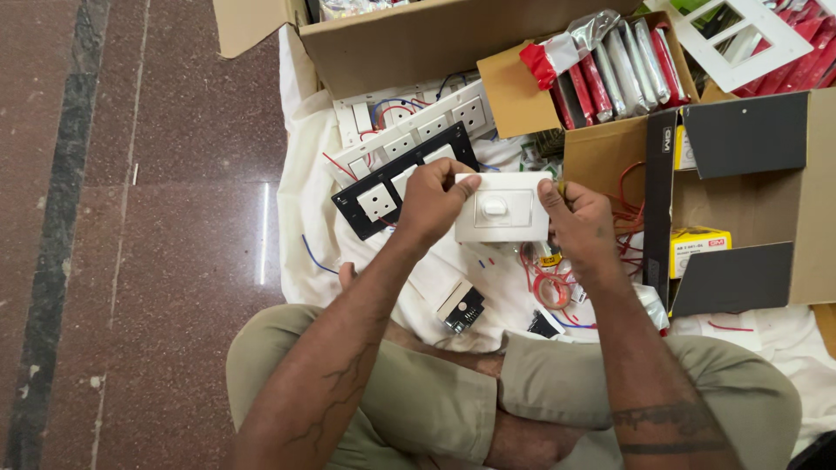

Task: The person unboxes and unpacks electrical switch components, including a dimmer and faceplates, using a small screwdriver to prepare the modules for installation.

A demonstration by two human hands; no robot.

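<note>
Head view looks straight down on a person sitting cross-legged on a white cloth (300, 218) spread over a reddish stone floor (174, 174). Both hands are raised over the lap and share one white switch plate (502, 207), which sits just about in the middle of the scene. The left hand (433, 202) curls around the plate's nine o'clock edge, thumb pressed on its top corner and fingers wrapped behind. The right hand (582, 219) pinches the three o'clock edge between thumb and fingertips; something small and yellowish shows at that pinch, too small to make out. The plate faces up, a round white knob at its centre. Under the left hand, at ten o'clock from the plate, lies a black socket panel (383, 187), and beyond it at eleven o'clock a white socket strip (418, 126) with red and blue wires. At one o'clock an open cardboard box (514, 96) holds red and silver packets (610, 70). At three o'clock another open box (819, 200) contains a small yellow carton (699, 245). Loose red wire (544, 283) lies on the cloth at five o'clock, just below the right hand.
</note>
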